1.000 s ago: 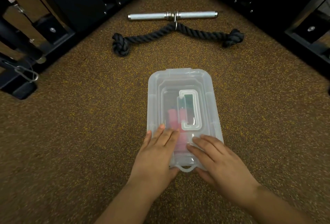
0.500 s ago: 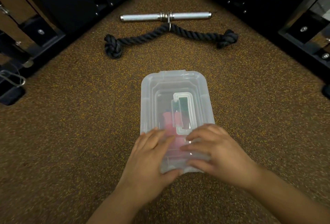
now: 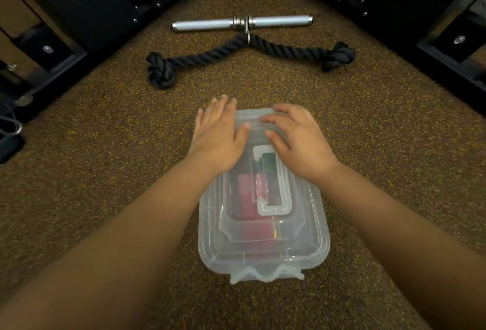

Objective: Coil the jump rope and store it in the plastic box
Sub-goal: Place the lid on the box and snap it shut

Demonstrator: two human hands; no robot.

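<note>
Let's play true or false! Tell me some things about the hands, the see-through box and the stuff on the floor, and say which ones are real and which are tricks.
1. The lid is on the plastic box. True.
2. Both hands rest on the far end of the lid. True: the left hand and the right hand lie flat there.
3. The box is empty. False: pink and dark green things show through the lid.
4. The black rope lies on top of the box. False: it lies on the floor beyond the box, by a metal bar.
5. The right hand holds the metal bar. False: it is on the lid.
</note>
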